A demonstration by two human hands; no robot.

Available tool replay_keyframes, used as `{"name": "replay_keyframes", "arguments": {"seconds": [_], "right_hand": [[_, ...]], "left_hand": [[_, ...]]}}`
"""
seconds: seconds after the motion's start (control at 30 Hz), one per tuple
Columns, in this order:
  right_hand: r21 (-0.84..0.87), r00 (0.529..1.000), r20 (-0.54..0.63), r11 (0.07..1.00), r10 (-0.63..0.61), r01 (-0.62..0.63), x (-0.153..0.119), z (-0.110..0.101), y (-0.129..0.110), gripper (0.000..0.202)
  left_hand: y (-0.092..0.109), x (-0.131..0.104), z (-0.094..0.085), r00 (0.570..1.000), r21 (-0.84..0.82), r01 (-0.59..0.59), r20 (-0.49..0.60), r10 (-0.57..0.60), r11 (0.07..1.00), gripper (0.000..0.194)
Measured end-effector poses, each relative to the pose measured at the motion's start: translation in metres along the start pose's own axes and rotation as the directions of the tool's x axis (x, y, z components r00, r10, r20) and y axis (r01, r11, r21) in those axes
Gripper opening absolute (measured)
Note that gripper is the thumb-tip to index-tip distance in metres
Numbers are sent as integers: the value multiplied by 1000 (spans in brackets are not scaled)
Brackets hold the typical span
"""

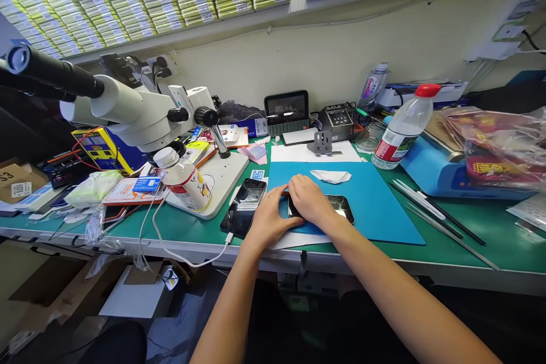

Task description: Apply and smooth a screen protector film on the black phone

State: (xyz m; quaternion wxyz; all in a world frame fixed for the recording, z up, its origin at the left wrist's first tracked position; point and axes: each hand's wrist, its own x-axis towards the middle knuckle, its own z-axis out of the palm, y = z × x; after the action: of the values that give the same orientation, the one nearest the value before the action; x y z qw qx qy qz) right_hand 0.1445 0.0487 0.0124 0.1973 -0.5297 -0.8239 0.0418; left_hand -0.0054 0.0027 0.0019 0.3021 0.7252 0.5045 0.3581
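A black smartphone (343, 209) lies flat on a blue mat (384, 219), its right end showing past my hands. My left hand (271, 217) is closed around the phone's left end, with the thumb along the near edge and the fingers toward the far edge. Over the phone's left part lies my right hand (309, 199), fingers curled and pressed together on it; their tips are partly hidden. To the left, a second dark phone (244, 207) rests with a white cable (179, 257) plugged into its lower end. A crumpled white tissue (331, 176) lies beyond the hands.
A microscope (128, 108) stands at the left, with a drink bottle (183, 179) on its base. A red-capped bottle (405, 128), tweezers and thin tools (439, 216), and a blue device (435, 168) occupy the right. A small screen (286, 111) stands at the back.
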Motion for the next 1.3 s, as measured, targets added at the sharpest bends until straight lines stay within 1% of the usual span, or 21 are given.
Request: {"name": "replay_keyframes", "arguments": {"seconds": [0.17, 0.37, 0.53, 0.77, 0.9, 1.1, 1.3], "right_hand": [[16, 999, -41, 1000, 5, -4, 0, 4, 2, 29], [27, 998, -58, 1000, -9, 11, -2, 1, 1, 30], [8, 997, -74, 1000, -8, 9, -5, 2, 0, 28], [-11, 992, -125, 1000, -27, 26, -11, -1, -3, 28], [-16, 986, -161, 999, -39, 37, -13, -1, -6, 28], [-39, 972, -225, 997, -68, 61, -16, 0, -7, 27], [-57, 956, -279, 995, -93, 80, -19, 2, -7, 27]], "left_hand": [[-6, 0, 3, 1000, 39, -11, 5, 10, 999, 80], [-8, 0, 4, 999, 70, -1, 32, -2, 998, 75], [-10, -1, 5, 999, 123, -24, 25, 21, 992, 77], [-14, -2, 7, 999, 118, -47, 18, 45, 992, 72], [-17, -1, 8, 998, 115, -61, 11, 60, 992, 72], [-18, -1, 9, 997, 119, -76, 9, 76, 990, 64], [-20, -2, 9, 993, 112, -113, -6, 114, 987, 64]]}}
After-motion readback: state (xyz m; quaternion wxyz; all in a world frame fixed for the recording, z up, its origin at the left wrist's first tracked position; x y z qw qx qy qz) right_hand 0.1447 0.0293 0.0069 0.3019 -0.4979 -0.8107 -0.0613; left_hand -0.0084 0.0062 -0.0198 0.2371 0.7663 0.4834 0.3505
